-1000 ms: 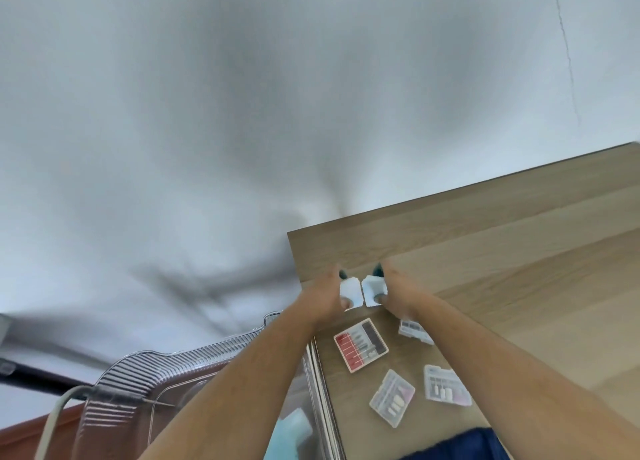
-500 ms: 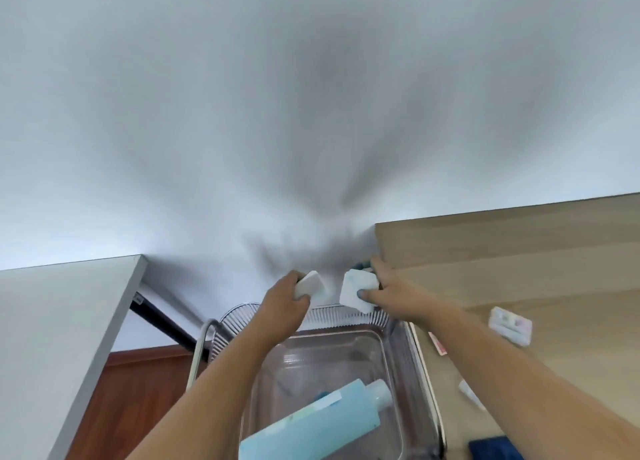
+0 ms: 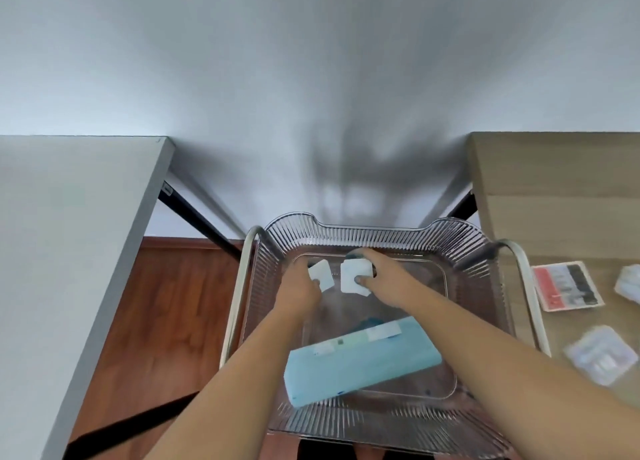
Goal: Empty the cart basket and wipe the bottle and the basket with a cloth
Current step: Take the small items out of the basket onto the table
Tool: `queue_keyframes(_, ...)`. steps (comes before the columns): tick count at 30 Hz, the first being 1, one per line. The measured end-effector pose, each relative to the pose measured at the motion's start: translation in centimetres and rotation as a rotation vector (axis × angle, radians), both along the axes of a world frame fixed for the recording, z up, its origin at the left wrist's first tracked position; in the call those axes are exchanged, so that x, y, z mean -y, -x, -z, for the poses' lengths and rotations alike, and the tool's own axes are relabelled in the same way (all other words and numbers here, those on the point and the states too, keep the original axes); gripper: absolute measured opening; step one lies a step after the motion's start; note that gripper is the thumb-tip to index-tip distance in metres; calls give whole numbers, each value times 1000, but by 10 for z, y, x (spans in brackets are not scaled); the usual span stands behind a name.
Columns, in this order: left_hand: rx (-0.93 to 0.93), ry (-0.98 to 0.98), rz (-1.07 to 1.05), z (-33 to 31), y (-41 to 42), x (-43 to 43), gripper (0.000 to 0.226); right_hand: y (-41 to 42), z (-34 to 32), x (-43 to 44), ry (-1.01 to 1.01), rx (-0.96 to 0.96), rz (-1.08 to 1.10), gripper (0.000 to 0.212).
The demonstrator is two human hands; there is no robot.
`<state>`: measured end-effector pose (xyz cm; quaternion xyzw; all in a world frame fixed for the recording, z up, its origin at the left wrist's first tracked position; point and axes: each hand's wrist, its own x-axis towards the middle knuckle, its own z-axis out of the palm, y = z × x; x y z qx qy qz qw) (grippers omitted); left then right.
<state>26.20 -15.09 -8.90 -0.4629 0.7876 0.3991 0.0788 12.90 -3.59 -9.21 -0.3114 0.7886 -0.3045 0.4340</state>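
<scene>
Even, soft indoor light, moderately bright. Hand shadows cast on wall (image 3: 346, 169) ahead, smeared. Motion blur overall; packets on wooden table (image 3: 554, 182) at right edge fuzzy. Wide-angle stretch at edges. No glare.

Clear ribbed plastic basket (image 3: 377, 234), open-topped: access from above unobstructed. Far half of floor occupied by left hand (image 3: 300, 288) and right hand (image 3: 382, 279), each gripping a small white square pad, left pad (image 3: 321, 274), right pad (image 3: 354, 275), nearly touching each other. Near half taken by pale blue flat bottle (image 3: 360, 359) lying on its side, diagonal, beneath both forearms. Metal cart handle rails (image 3: 239, 286) flank basket on both sides. Grey tabletop (image 3: 69, 252) left, wooden tabletop (image 3: 554, 182) right, the latter carrying small clear plastic packets (image 3: 602, 354) and a red-and-black card (image 3: 566, 285).
</scene>
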Motion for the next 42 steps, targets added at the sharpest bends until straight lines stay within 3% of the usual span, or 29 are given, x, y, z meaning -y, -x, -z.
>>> queue_keyframes(5, 98, 32, 20, 28, 5, 4, 44, 4, 32, 11, -122, -227, -144, 42)
queue_keyframes(8, 112, 123, -3, 38, -2, 1, 48, 7, 39, 4, -109, -255, -133, 49)
queue_keyframes(13, 99, 246, 56, 48, -15, -11, 77, 14, 40, -10, -93, -332, -219, 79)
queue_keyframes(15, 112, 266, 84, 51, -16, -11, 77, 12, 40, -8, -124, -413, -283, 85)
queue_keyframes(20, -22, 234, 2, 51, -13, 3, 63, 10, 41, 3, -169, -603, -369, 68)
queue_keyframes(34, -71, 188, 46, 52, 0, 14, 64, -5, 44, 15, -159, -643, -348, 69)
queue_keyframes(42, -52, 174, -72, 50, -6, -1, 67, -13, 43, 6, -137, -593, -254, 72)
